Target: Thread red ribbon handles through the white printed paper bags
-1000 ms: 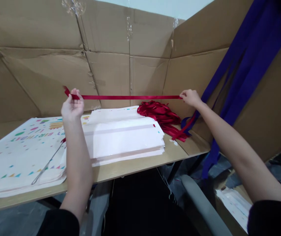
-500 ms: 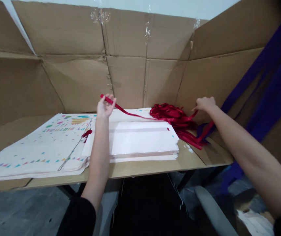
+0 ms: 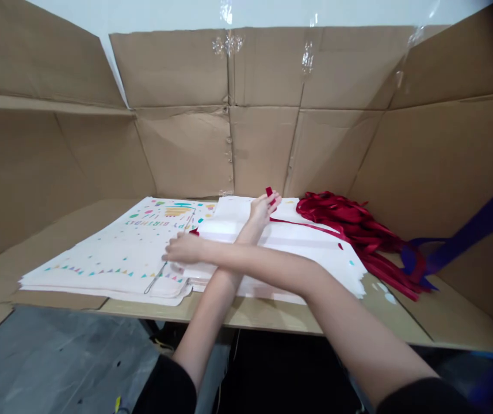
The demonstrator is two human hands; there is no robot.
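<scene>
My left hand (image 3: 264,208) is over the back of the white paper stack (image 3: 289,259), closed on the end of a red ribbon (image 3: 310,226) that trails right to the red ribbon pile (image 3: 345,221). My right forearm crosses over my left one. At the left edge of the white stack, my right hand (image 3: 183,248) is closed around a thin wire tool (image 3: 156,278), whose looped end points toward the table's front. The tool lies over the printed birthday sheets (image 3: 112,247). A small red ribbon piece (image 3: 194,232) shows just beyond the right hand.
Cardboard walls (image 3: 181,149) enclose the table (image 3: 211,309) at the back and sides. A purple ribbon (image 3: 466,236) hangs at the right and meets the red ribbon ends. White flecks lie by the white stack's right corner.
My right hand has left the red pile and crossed over my left arm to the wire tool, closing on it. The view has shifted left. My left hand still holds the ribbon end.
</scene>
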